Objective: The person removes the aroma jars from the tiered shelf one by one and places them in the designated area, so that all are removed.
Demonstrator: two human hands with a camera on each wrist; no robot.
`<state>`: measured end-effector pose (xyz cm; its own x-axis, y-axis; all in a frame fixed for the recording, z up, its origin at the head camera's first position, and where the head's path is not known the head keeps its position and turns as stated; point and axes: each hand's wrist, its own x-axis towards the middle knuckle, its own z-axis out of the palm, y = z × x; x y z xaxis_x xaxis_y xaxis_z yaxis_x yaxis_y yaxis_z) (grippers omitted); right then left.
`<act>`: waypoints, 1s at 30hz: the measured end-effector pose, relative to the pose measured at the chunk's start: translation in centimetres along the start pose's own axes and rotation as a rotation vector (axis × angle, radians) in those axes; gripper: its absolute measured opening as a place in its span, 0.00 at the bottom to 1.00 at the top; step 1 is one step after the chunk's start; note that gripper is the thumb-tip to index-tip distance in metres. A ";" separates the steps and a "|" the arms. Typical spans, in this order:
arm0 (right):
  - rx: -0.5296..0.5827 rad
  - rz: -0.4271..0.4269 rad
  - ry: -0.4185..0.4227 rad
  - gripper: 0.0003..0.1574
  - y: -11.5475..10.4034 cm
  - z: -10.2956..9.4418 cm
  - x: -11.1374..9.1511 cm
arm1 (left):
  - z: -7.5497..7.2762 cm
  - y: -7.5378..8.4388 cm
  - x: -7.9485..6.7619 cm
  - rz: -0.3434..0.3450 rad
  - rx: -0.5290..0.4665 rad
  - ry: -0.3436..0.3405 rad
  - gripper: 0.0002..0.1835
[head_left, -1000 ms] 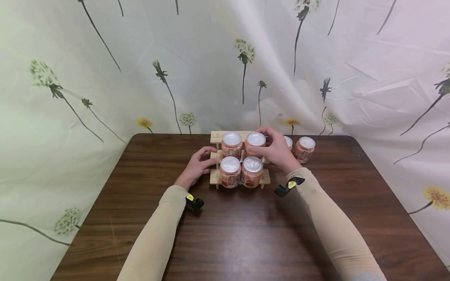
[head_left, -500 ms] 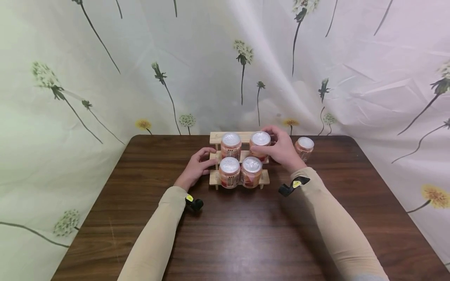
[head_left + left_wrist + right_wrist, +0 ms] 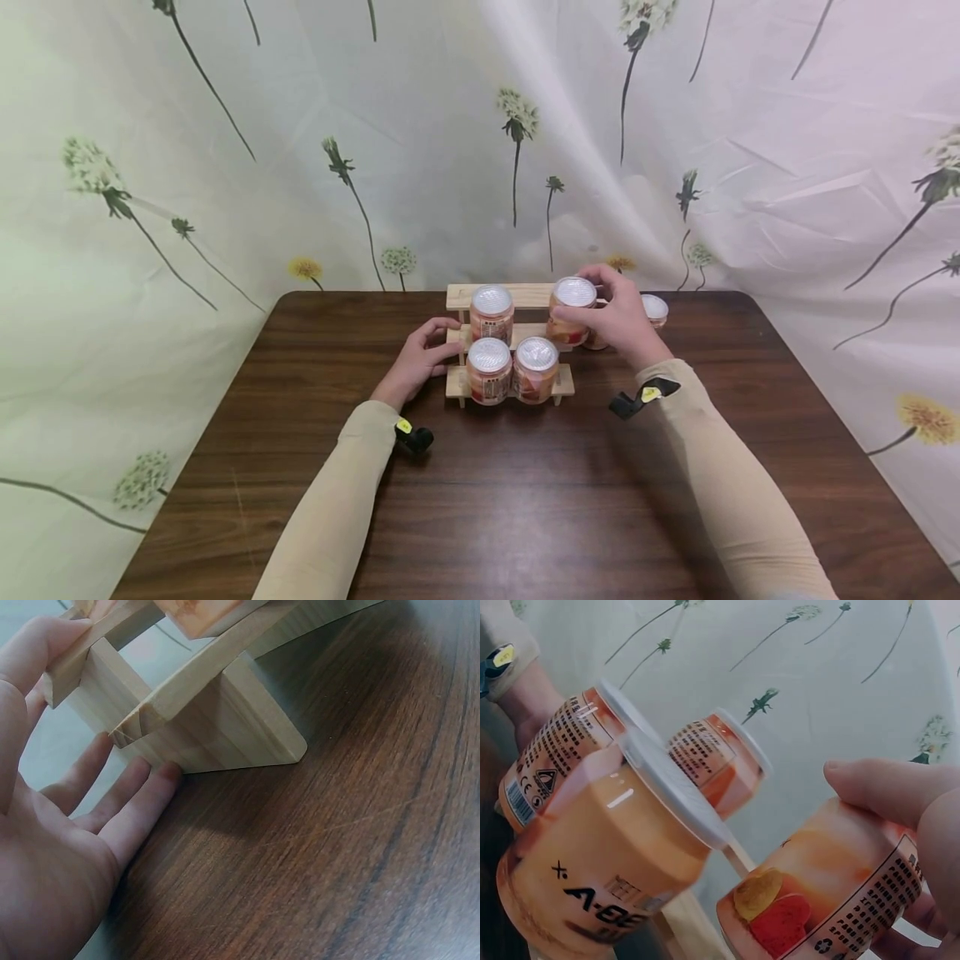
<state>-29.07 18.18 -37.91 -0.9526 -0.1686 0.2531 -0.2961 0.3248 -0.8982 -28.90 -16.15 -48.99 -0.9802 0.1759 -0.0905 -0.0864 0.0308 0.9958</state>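
Observation:
My right hand point(image 3: 618, 321) grips a jar with a silvery lid and orange printed label point(image 3: 567, 329), tilted at the right side of the stepped wooden rack point(image 3: 566, 380). Up close in the right wrist view, the held jar point(image 3: 817, 889) shows a red and yellow picture. Two similar jars stand on the rack's lowest step, a left jar point(image 3: 489, 383) and a right jar point(image 3: 536, 385). Another jar point(image 3: 492, 323) stands on the middle step. At the rack's left end, my left hand point(image 3: 417, 357) touches the wood with extended fingers point(image 3: 139, 814).
Right of the rack, one jar point(image 3: 655, 310) stands on the dark wooden table point(image 3: 480, 500), partly behind my right hand. Part of another jar point(image 3: 597, 341) shows beneath that hand. A curtain with dandelion prints point(image 3: 435, 150) hangs behind the table.
My right hand has lifted the jar from the middle step's right side and carried it rightward. The left hand stays against the rack.

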 end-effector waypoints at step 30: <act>-0.009 0.024 0.102 0.33 1.7 -4.3 -2.5 | 0.1 0.0 -0.1 0.005 -0.017 0.006 0.18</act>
<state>-27.49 23.15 -38.48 -0.9615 -0.0656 0.2669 -0.2731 0.3365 -0.9012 -28.80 -16.05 -49.00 -0.9817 0.1700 -0.0857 -0.0847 0.0133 0.9963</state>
